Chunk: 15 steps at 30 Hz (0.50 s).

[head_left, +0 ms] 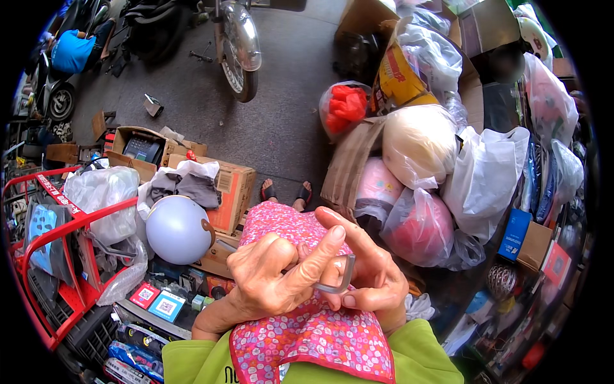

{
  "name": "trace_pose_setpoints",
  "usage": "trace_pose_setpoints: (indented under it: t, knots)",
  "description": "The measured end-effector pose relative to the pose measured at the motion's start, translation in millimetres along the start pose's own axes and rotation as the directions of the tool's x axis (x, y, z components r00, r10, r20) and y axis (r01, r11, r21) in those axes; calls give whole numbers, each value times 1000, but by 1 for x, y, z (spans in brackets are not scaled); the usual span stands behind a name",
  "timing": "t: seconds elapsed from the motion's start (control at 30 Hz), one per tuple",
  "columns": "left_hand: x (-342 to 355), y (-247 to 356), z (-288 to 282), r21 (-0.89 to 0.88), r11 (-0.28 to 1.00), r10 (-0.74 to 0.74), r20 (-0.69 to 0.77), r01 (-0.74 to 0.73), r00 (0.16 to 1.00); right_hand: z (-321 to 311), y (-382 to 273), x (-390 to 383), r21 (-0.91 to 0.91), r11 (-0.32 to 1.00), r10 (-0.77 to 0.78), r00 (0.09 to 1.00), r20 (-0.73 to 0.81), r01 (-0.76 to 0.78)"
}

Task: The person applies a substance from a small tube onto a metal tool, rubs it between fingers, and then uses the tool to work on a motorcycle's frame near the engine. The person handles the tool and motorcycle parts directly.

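In front of my chest, both hands work on a small grey metal piece (346, 279), bent into a squared U. My left hand (272, 272) is closed, its fingers curled and its thumb stretched over the top of the piece. Close against it, my right hand (378, 274) has its thumb and bent fingers around the other side, with the index finger raised. A fingertip shows inside the bend of the metal. Whether a further part lies between the palms is hidden. Below the hands is a pink flowered apron (313, 342) over a green shirt.
A red metal rack (54, 246), a pale round helmet (178, 230) and cardboard boxes (233, 192) stand to the left. Bagged helmets (419, 146) crowd the right. A motorcycle wheel (240, 73) stands ahead. A person in a blue top (71, 51) is at the far left.
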<state>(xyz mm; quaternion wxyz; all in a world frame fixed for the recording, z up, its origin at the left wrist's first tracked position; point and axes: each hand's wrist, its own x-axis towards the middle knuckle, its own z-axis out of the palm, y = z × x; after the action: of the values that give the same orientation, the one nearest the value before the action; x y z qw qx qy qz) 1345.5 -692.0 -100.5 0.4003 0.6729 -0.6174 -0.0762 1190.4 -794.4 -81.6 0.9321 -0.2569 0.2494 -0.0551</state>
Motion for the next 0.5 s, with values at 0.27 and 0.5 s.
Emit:
trace_pose_setpoints:
  t: [0.27, 0.5]
  knots:
    - [-6, -6, -2, 25, 1000, 1, -72, 1, 997, -6, 0, -7, 227, 973, 31, 996, 83, -50]
    - [-3, -5, -4, -641, 675, -441, 47, 366, 896, -30, 12, 0, 413, 911, -121, 940, 320, -24]
